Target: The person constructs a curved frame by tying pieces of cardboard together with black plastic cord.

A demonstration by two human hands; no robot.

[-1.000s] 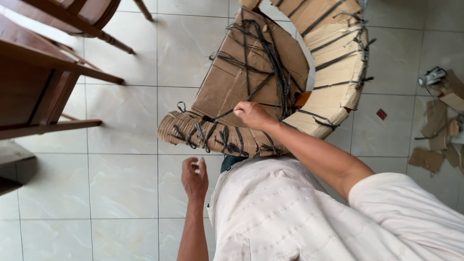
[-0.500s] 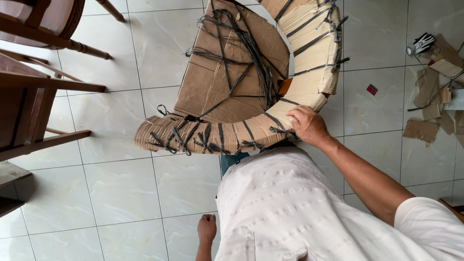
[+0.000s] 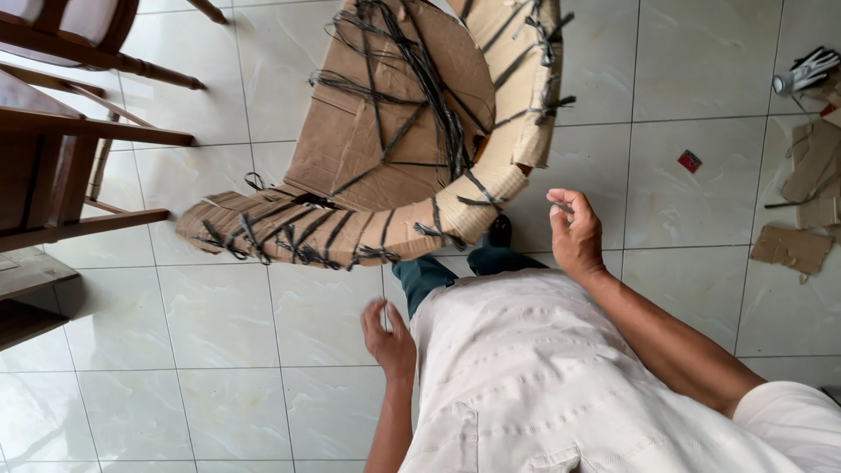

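Count, head view: you have two hands in frame, your left hand and your right hand, both empty and off the work. One cardboard-wrapped chair frame bound in black straps. Three loose cardboard scraps on the floor at right. One small red tag. One white glove.

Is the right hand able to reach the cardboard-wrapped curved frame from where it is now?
Probably yes. The right hand is empty and raised beside the cardboard-wrapped curved frame, close to its bend, with only bare floor tiles between them.
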